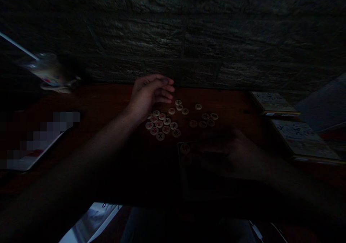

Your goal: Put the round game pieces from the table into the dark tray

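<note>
My left hand [150, 93] hovers at the back of a dark wooden table, just left of several xiangqi pieces. Its fingers are loosely bent and apart, and I see nothing in them. Below its wrist lies a cluster of round xiangqi pieces [159, 124] with red or black characters. A second, looser group of xiangqi pieces [205, 116] is farther right. My right hand [232, 151] is in deep shadow over a dark tray-like thing with a thin pale edge [180, 178]. One xiangqi piece [185, 148] lies at that thing's upper left corner. My right fingers are too dark to make out.
Two flat printed boxes [275, 102] [305, 136] lie on the right. A clear cup [48, 72] with a straw stands at the back left. A flat thing with a pale edge [45, 147] rests on the left. A stone wall [173, 34] borders the table's back.
</note>
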Motion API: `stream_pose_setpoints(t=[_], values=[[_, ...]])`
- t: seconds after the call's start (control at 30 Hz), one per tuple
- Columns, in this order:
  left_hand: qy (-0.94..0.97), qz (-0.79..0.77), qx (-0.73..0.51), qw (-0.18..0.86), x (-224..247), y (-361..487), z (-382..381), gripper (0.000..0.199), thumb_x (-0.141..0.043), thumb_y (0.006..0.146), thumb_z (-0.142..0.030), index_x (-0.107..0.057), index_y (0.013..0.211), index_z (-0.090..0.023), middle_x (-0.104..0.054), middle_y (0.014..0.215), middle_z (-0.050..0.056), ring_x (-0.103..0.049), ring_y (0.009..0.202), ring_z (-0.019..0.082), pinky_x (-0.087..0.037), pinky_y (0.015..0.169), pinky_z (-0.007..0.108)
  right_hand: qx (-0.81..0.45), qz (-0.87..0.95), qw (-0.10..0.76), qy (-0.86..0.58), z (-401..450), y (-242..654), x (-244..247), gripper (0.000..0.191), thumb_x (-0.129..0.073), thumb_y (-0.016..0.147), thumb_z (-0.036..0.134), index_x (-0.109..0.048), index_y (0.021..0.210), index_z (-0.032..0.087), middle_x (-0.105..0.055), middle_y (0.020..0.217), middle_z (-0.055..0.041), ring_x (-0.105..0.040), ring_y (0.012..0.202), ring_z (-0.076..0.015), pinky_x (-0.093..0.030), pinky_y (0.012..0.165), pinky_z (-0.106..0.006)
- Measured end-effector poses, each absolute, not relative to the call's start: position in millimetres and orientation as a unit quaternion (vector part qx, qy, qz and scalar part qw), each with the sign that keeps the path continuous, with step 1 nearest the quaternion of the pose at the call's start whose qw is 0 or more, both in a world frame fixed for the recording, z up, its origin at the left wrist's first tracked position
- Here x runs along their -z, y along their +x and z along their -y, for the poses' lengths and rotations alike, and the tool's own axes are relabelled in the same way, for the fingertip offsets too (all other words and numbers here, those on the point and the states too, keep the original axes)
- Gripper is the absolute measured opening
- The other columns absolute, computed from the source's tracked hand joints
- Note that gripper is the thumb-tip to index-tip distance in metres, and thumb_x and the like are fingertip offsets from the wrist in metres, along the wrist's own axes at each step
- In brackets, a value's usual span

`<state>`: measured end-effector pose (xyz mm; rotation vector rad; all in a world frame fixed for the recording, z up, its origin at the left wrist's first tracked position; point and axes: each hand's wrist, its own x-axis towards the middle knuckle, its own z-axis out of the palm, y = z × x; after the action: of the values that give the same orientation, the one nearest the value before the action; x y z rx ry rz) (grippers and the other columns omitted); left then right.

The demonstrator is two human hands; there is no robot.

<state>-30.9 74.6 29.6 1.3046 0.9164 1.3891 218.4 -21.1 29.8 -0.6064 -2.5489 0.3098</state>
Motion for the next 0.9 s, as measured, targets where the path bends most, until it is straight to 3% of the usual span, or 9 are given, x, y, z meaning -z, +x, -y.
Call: stream_pose_setpoints(t=[0.13, 0.27, 0.37, 0.6, 0.9], values=[[0.543, -0.413, -0.609, 0.404, -27, -51, -94, 0.012, -0.068, 0.083, -0.025, -0.074, 0.081, -0.015, -0.072, 0.071, 0.003, -0.064, 0.055, 0.013, -0.053, 0.051, 0.022, -0.097, 0.902, 0.334, -0.256, 9, 221, -29, 0.03, -0.067, 0.099, 0.018, -0.07, 0.07, 0.019, -0.062, 0.055, 0.0039, -0.054, 0.048, -0.0082, -0.036, 0.049, -0.024], [0.597, -0.441, -0.563, 0.363, -19, -54, -99, 0.011, -0.068, 0.082, -0.022, -0.077, 0.082, -0.015, -0.072, 0.069, 0.002, -0.061, 0.056, 0.012, -0.048, 0.052, 0.021, -0.101, 0.862, 0.373, -0.329, -8, 230, -22, 0.032, -0.067, 0.1, 0.024, -0.07, 0.068, 0.021, -0.066, 0.057, 0.0027, -0.058, 0.049, -0.0104, -0.038, 0.05, -0.025], [0.654, -0.467, -0.497, 0.327, -14, -53, -99, 0.013, -0.068, 0.081, -0.018, -0.079, 0.085, -0.015, -0.076, 0.074, 0.004, -0.064, 0.062, 0.013, -0.049, 0.059, 0.023, -0.114, 0.836, 0.387, -0.372, -21, 239, -15, 0.027, -0.067, 0.1, 0.029, -0.076, 0.075, 0.021, -0.074, 0.067, -0.0005, -0.067, 0.058, -0.0147, -0.044, 0.056, -0.027], [0.753, -0.502, -0.373, 0.204, -6, -56, -99, 0.016, -0.068, 0.085, -0.021, -0.082, 0.091, -0.018, -0.083, 0.096, 0.007, -0.074, 0.087, 0.021, -0.055, 0.084, 0.034, -0.12, 0.806, 0.387, -0.431, -35, 248, -9, 0.049, -0.062, 0.103, 0.049, -0.069, 0.064, 0.021, -0.068, 0.06, -0.002, -0.06, 0.052, -0.0153, -0.041, 0.051, -0.029], [0.774, -0.511, -0.315, 0.201, -3, -59, -100, 0.017, -0.067, 0.088, -0.026, -0.082, 0.094, -0.021, -0.084, 0.103, 0.007, -0.076, 0.095, 0.024, -0.055, 0.09, 0.036, -0.136, 0.791, 0.385, -0.456, -41, 251, -4, 0.051, -0.061, 0.102, 0.057, -0.073, 0.067, 0.022, -0.069, 0.061, -0.0029, -0.062, 0.054, -0.0173, -0.044, 0.052, -0.03]])
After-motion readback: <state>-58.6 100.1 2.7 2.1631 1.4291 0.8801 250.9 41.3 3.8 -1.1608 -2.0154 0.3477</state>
